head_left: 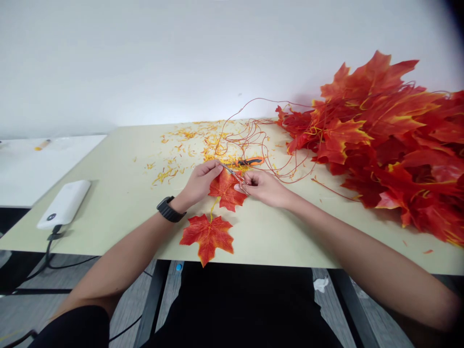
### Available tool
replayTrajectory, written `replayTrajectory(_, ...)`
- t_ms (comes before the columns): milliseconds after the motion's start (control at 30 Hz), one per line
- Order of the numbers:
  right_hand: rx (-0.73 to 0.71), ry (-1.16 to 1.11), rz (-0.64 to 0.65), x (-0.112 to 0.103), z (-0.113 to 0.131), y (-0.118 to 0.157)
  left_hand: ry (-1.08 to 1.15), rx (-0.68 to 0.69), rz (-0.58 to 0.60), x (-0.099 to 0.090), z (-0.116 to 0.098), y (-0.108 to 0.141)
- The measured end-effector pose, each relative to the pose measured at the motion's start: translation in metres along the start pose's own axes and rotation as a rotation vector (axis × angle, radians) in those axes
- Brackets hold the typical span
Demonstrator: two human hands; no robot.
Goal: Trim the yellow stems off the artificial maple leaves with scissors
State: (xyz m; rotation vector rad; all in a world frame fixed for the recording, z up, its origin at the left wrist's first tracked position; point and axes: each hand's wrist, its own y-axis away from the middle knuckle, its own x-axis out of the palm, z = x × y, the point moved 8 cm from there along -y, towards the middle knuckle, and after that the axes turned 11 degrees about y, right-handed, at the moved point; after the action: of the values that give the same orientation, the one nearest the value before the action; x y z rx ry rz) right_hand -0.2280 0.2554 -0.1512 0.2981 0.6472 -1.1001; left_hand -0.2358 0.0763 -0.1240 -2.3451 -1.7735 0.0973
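Note:
Small metal scissors (237, 177) are gripped by my right hand (261, 187), fingers closed at the handles. Their blades point up and left, over the top of a red-orange maple leaf (228, 191). My left hand (203, 180), with a black watch on the wrist, pinches that leaf's upper left edge by the blade tips. A second maple leaf (208, 237) lies nearer the table's front edge, and a yellow stem (213, 208) runs between the two leaves. Behind my hands lies an orange and black handled tool (251, 161).
A large heap of red leaves (384, 135) fills the right side, with thin red cords (261, 140) looping out from it. Yellow and orange scraps (188, 135) litter the back of the table (119, 193). A white power bank (65, 204) with a black cable lies at left.

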Motion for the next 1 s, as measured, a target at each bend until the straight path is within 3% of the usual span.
replayTrajectory(800,0.038,-0.08,-0.056,-0.003,-0.004,0.001,-0.025,-0.006,-0.009,-0.001,0.002,0.0)
replayTrajectory(1000,0.072,0.001,-0.074,-0.01,-0.002,0.002,-0.073,0.044,-0.089,-0.008,-0.001,-0.001)
